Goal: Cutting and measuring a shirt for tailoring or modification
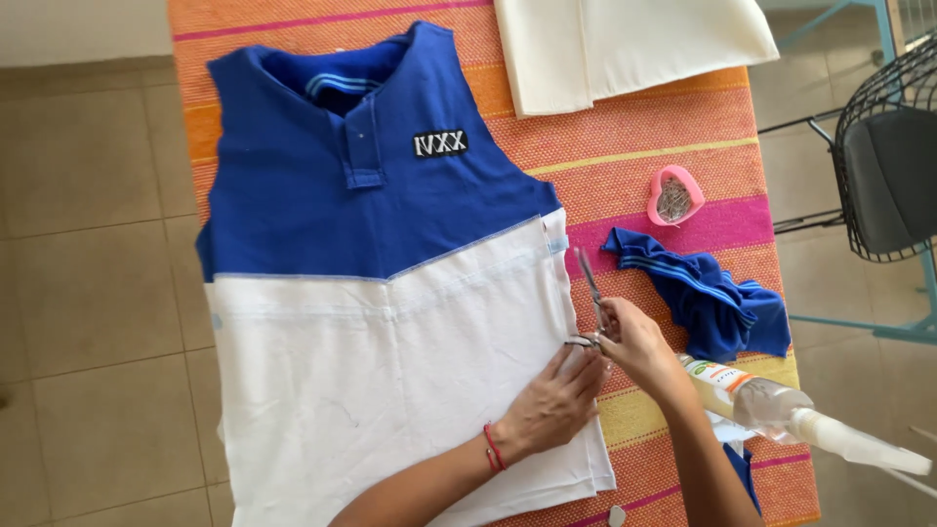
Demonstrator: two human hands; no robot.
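The left hand lay flat, fingers spread, pinning the sleeveless blue-and-white knit shirt on the orange striped cloth-covered table. The right hand, fingers closed around slim metal scissors, worked along the shirt's right side edge, so the fabric stayed taut.

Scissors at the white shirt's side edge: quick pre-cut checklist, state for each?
1. Left hand pins the blue and white sleeveless shirt flat: ok.
2. Right hand grips the metal scissors: ok.
3. Blades along the shirt's side edge: ok.
4. Left fingertips apart from the blades: cannot tell, close to the handles.
5. Blue fabric scraps off the cut line: ok.
6. Pink heart-shaped pin dish off the cut line: ok.
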